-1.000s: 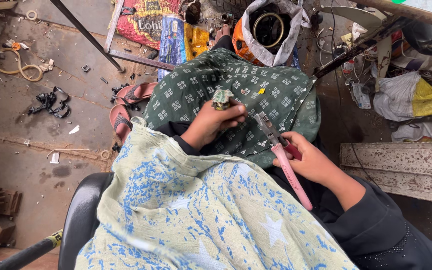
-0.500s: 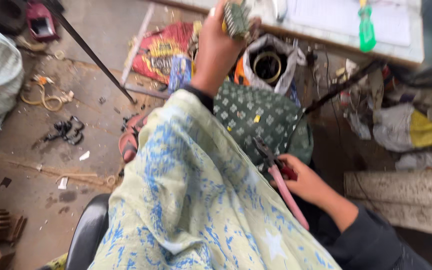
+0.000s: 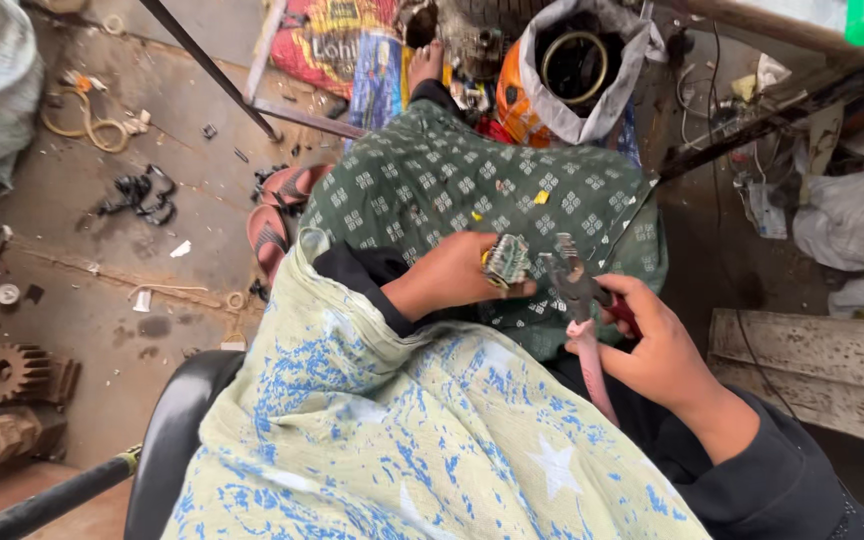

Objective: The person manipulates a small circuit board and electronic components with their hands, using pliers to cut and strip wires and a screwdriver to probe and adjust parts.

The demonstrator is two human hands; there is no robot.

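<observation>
Cluttered workshop floor (image 3: 102, 290) all round, gears and scrap everywhere. Over the lap, the left hand (image 3: 452, 275) has its fingers pinching a small ribbed metal part (image 3: 505, 260), and the right hand (image 3: 652, 340) is wrapped around pink-handled pliers (image 3: 582, 300), nose just beside it. I'd keep the part steady on the green patterned cloth (image 3: 432, 185) and bite squarely.

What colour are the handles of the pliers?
Pink and red, on the pliers in the right hand; head view.
</observation>
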